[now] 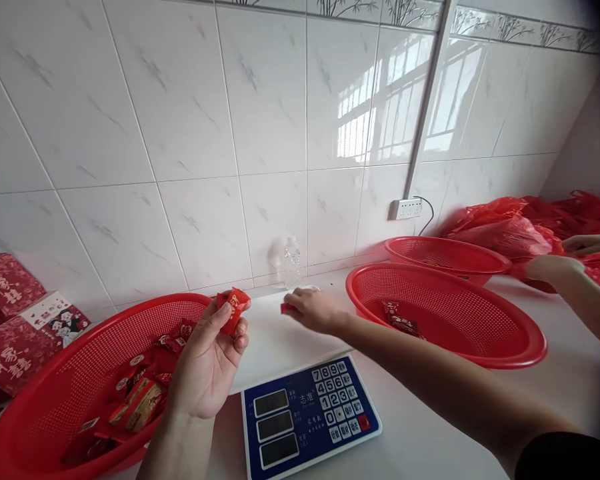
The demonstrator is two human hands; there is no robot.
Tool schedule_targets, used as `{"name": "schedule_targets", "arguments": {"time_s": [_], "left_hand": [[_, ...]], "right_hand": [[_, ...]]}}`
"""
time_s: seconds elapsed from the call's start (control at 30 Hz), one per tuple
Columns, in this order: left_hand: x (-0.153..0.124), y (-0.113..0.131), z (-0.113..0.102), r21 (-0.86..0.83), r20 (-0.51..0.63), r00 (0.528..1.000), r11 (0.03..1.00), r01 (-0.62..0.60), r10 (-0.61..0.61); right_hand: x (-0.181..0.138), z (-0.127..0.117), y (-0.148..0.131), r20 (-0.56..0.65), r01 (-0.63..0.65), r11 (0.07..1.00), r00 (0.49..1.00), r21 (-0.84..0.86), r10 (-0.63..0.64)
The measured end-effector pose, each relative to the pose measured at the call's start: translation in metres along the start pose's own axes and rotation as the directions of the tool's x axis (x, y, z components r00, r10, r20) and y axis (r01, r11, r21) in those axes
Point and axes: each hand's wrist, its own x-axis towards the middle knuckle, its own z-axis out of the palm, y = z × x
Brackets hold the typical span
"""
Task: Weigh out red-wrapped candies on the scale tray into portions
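My left hand (205,367) is raised palm-up beside the left red basket (35,387), its thumb and fingers closed on a red candy packet (234,308) with gold lettering. Over the white pan (265,343) of a digital scale (305,427) reaches my right hand (315,310), knuckles up. A small red packet (285,309) shows at its fingertips, partly hidden by them. Inside the left basket lie several wrapped sweets (137,403), mostly red, one gold. The scale's blue panel faces me and its displays look dark.
Behind the pan stands a clear plastic bottle (292,263). Two red baskets (525,340) sit on the right, the nearer with dark red packets (400,320). Red bags (500,227) are heaped beyond, near another person's hands (555,270). Printed red boxes (10,353) stand left.
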Motion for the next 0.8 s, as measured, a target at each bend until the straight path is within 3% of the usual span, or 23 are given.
{"name": "schedule_targets", "arguments": {"time_s": [0.13,0.2,0.3,0.4,0.47,0.53,0.63,0.67,0.73,0.8], "left_hand": [[0.003,-0.003,-0.001,0.030,0.016,1.000,1.000,0.008,-0.008],[0.005,-0.006,-0.002,0.045,0.019,1.000,0.999,0.023,-0.024],[0.008,-0.013,-0.004,0.063,0.031,0.999,0.997,0.033,-0.035],[0.012,-0.019,-0.006,0.084,0.038,0.998,0.995,0.048,-0.051],[0.014,-0.022,-0.006,0.112,0.047,0.997,0.992,0.054,-0.059],[0.014,-0.025,-0.006,0.165,0.071,0.996,0.985,0.046,-0.058],[0.013,-0.031,-0.004,0.279,0.122,0.991,0.960,0.016,-0.052],[0.012,-0.033,-0.003,0.316,0.134,0.990,0.949,0.000,-0.045],[0.010,-0.038,-0.002,0.383,0.148,0.989,0.923,-0.037,-0.021],[0.009,-0.042,-0.001,0.433,0.157,0.988,0.899,-0.070,0.002]], "right_hand": [[-0.030,-0.026,0.052,-0.125,-0.210,0.977,0.971,-0.036,0.204],[-0.048,-0.034,0.079,-0.156,-0.357,0.931,0.926,-0.073,0.343],[-0.073,-0.036,0.109,-0.024,-0.526,0.831,0.847,-0.180,0.531],[-0.085,-0.030,0.121,0.109,-0.595,0.763,0.766,-0.254,0.633],[-0.084,-0.030,0.114,0.093,-0.592,0.761,0.770,-0.265,0.631],[-0.077,-0.035,0.094,0.033,-0.538,0.819,0.832,-0.199,0.554],[-0.063,-0.049,0.046,-0.049,-0.338,0.926,0.935,0.169,0.351],[-0.059,-0.053,0.028,-0.045,-0.265,0.904,0.954,0.335,0.297],[-0.051,-0.058,-0.005,-0.011,-0.128,0.751,0.984,0.648,0.178],[-0.043,-0.056,-0.031,-0.053,-0.020,0.601,0.993,0.799,0.104]]}}
